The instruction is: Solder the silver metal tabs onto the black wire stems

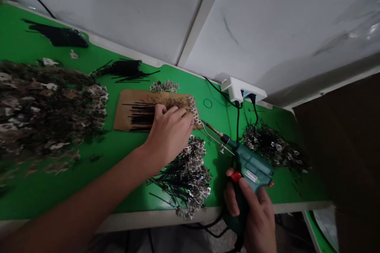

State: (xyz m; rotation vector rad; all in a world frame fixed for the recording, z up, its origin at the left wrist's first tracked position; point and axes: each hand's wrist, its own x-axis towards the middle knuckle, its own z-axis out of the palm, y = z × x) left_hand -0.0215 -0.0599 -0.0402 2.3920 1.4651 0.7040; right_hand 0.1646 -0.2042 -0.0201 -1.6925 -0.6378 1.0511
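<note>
Fingers of your right hand point(258, 219) wrap a dark-green plastic soldering gun point(255, 164)

You grip the soldering gun at the near right, one fingertip beside its red trigger point(236, 176). Its slim metal tip point(209, 125) points left and far, ending just beside the right end of a flat brown rectangular board point(121, 112); you cannot tell from this view whether they touch. A thin curved metal tube point(209, 136) runs alongside the tip.

Your left hand point(173, 130) bends over the board with its fingers bunched narrow; what they pinch, if anything, is hidden. Under and left of it, thin straight black wires point(142, 119) lie side by side on the board, and small silvery metal pieces point(194, 110) line its right end.

Near your left wrist spreads a bunch of black wires tipped with silvery pieces point(192, 178), with a similar tangled heap point(271, 144) to the right. A large mound of pale and dark metal pieces point(50, 106) fills the left of the green tabletop point(218, 116). Beyond the board sit a loose bundle of bare-ended black sticks point(126, 69) and, far right, a white power strip point(258, 93).
</note>
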